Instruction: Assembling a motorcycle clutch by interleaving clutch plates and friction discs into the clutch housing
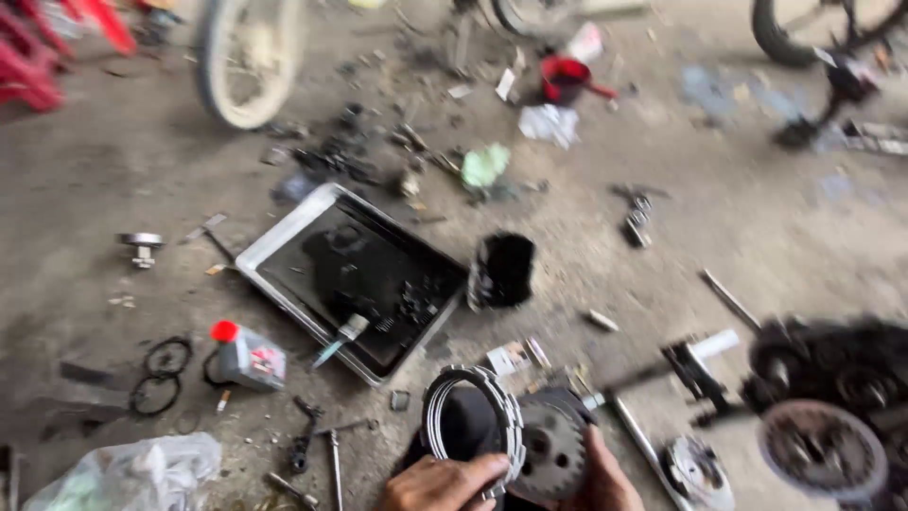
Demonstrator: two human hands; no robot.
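At the bottom centre my left hand [445, 483] grips a stack of thin metal rings [473, 402] held on edge. My right hand [605, 483] holds a round grey hub with holes [551, 449] pressed against the stack. Both hands are greasy and only partly in view. The picture is blurred by motion.
A metal tray of black oil [284, 241] with a brush lies on the concrete floor ahead. Around it lie a small grey bottle with a red cap [246, 355], black rubber rings [156, 374], a black cup [503, 270], tools, a red funnel [566, 78], a wheel [248, 57] and engine parts [823, 397].
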